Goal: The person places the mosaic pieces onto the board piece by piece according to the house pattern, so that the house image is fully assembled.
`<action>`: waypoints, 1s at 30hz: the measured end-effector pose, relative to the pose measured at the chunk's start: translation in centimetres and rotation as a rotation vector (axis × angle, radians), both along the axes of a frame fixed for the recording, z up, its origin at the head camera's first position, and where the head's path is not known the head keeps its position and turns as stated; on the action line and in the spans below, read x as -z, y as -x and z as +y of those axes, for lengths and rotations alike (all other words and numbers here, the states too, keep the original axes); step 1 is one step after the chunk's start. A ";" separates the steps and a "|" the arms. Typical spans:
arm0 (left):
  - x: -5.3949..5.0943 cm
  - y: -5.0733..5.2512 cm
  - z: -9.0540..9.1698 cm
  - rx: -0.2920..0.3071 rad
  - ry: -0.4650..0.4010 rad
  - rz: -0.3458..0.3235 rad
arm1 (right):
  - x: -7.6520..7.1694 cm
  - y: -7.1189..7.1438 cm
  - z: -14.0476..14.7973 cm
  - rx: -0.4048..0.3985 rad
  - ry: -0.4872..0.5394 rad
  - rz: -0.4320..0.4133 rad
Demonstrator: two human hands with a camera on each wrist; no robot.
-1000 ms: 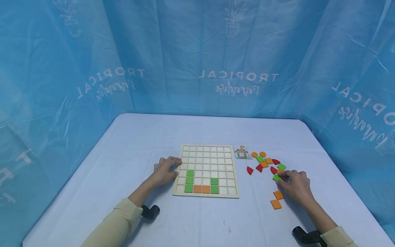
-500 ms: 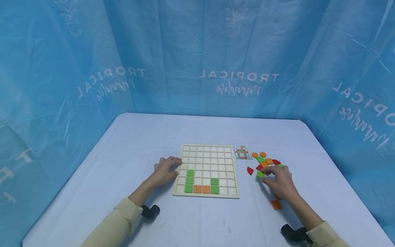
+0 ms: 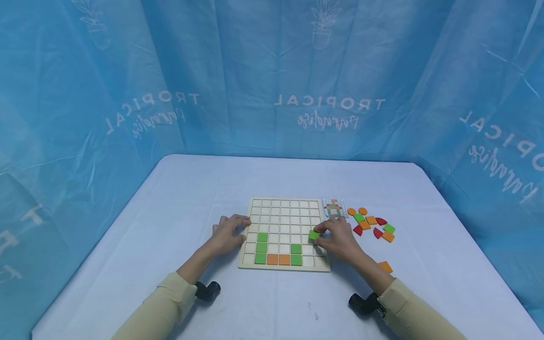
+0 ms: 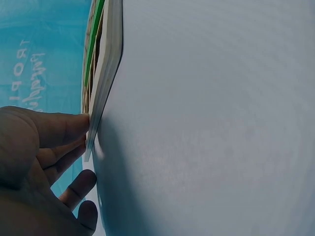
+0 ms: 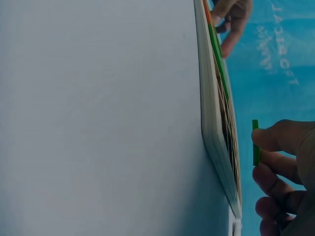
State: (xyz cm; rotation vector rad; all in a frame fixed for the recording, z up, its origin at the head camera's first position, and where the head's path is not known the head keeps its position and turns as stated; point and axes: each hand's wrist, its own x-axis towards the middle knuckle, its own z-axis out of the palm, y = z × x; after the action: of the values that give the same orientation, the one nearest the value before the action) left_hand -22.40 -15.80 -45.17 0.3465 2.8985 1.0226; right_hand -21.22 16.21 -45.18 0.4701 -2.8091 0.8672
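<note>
The step in hand seems to be setting a green tile (image 3: 314, 235) on the board (image 3: 275, 220): right of centre in the head view, the right hand (image 3: 337, 238) pinches it between thumb and fingers over the board's right side, and the right wrist view shows a gap beneath it. The next move probably calls for squaring it up, lowering it flat and letting go without nudging the laid tiles (image 3: 261, 247). At the board's left edge, the left hand (image 3: 228, 234) has its fingers parted, the thumb against the rim, likely to steady it. A card (image 3: 334, 208) and loose pieces (image 3: 371, 220) in orange, green and red lie further right. The white table (image 3: 204, 189) fills the lower frame; blue printed sheeting (image 3: 255, 71) hangs behind and at both sides.
</note>
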 end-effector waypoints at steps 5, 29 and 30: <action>0.0 0.1 -0.1 0.003 -0.002 0.005 | 0.1 0.9 -2.0 -0.044 -0.042 -0.006; 0.0 0.0 -0.1 0.010 -0.011 0.010 | 0.2 1.6 -4.0 -0.110 -0.121 -0.075; 0.0 0.0 -0.1 0.010 -0.010 0.010 | 0.2 1.6 -4.0 -0.109 -0.121 -0.078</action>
State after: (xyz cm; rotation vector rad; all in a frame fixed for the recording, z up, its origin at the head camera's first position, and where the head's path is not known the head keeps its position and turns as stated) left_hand -22.38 -15.89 -45.21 0.3663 2.8980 1.0378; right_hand -22.84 12.16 -45.37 0.6250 -2.9433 0.7528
